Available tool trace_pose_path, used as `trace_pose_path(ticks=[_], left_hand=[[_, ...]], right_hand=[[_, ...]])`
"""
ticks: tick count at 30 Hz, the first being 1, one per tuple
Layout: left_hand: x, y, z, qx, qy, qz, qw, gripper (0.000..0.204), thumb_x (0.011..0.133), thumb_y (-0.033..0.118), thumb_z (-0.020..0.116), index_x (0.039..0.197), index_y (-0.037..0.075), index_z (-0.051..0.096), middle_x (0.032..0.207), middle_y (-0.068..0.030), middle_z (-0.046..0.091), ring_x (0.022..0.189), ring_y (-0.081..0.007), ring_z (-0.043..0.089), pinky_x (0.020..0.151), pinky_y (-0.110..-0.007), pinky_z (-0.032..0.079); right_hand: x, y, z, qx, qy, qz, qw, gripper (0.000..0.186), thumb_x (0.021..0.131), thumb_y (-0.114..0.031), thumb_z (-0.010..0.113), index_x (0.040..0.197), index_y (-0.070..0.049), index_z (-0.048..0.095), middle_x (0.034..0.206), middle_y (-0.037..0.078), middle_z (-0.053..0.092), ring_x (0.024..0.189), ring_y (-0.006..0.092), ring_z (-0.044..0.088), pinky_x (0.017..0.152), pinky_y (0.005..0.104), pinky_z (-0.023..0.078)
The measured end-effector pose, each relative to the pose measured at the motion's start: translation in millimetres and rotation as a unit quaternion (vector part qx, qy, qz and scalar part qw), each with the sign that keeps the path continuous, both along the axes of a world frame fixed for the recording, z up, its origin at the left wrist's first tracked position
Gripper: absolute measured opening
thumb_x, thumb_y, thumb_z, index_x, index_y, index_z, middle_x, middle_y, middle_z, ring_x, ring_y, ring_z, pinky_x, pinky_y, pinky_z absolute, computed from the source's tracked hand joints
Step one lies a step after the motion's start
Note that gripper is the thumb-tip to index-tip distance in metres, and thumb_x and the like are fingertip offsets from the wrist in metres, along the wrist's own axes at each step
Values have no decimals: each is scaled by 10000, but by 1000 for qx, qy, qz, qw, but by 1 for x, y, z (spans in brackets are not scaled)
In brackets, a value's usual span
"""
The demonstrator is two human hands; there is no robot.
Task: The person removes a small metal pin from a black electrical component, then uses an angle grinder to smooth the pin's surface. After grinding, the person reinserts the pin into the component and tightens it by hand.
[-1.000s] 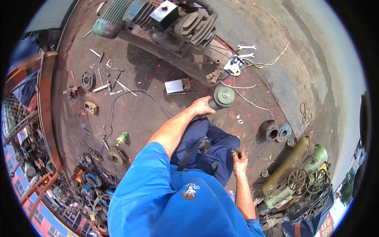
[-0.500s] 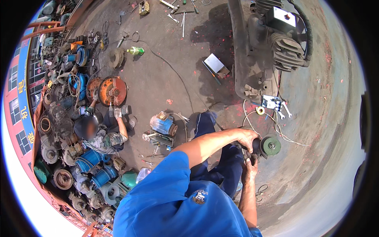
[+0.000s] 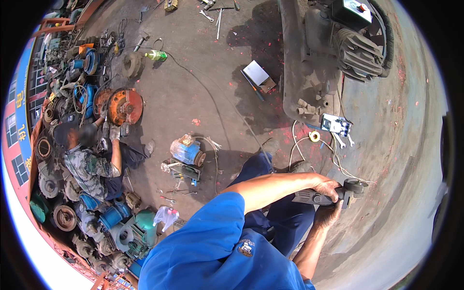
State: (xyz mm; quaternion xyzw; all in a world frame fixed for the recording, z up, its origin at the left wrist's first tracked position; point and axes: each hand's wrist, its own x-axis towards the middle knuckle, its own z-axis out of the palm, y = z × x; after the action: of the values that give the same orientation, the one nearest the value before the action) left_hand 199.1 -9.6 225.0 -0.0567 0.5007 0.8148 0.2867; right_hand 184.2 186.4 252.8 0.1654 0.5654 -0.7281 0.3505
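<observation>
Head view: angle grinder (image 3: 316,198) sits crosswise in front of the knees, wheel (image 3: 356,185) at the far right end; left hand (image 3: 327,187) wraps its body from above, fingers closed round it; right hand (image 3: 328,215) meets it from the near side, finger closure partly hidden, can't tell; two-handed hold probably steadies the weight, wheel pointed off the legs, likely for safety; blue motor (image 3: 187,152) on open floor left, co-worker (image 3: 92,162) by orange wheel-shaped part (image 3: 126,107)
</observation>
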Motion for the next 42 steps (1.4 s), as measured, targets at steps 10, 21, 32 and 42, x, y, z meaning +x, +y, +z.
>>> trace_pose_path(ticks=[10,21,32,42], left_hand=[[-50,36,-44,-271,54,-4,961,976,887,439,712,1635,87,195,1482,-294,475,1364,-442,493,1136,-490,413],[-25,21,-128,-128,-121,446,877,811,905,407,771,1499,-10,409,1433,-245,528,1239,-387,594,1061,-508,479],[-45,-46,-143,383,-185,773,471,620,1021,478,374,1436,29,469,1465,-212,497,1366,-402,491,1173,-579,363],[-57,-64,-177,435,-198,789,385,352,1013,453,601,1076,107,587,940,-45,603,862,-259,668,743,-473,614]], right_hand=[[-99,4,-95,32,55,-101,993,540,928,-401,676,1293,-12,587,1132,90,660,1025,238,660,924,400,545],[-171,-39,-196,-93,3,-102,990,408,927,-345,701,1154,-20,603,964,111,666,852,246,684,793,401,583],[-103,-28,-167,0,-106,-38,994,495,898,-466,687,1129,-42,579,914,128,642,787,285,656,733,443,581],[-127,-43,-202,63,-147,-6,987,534,960,-513,568,1293,-96,564,1135,117,653,995,306,658,866,466,566]])
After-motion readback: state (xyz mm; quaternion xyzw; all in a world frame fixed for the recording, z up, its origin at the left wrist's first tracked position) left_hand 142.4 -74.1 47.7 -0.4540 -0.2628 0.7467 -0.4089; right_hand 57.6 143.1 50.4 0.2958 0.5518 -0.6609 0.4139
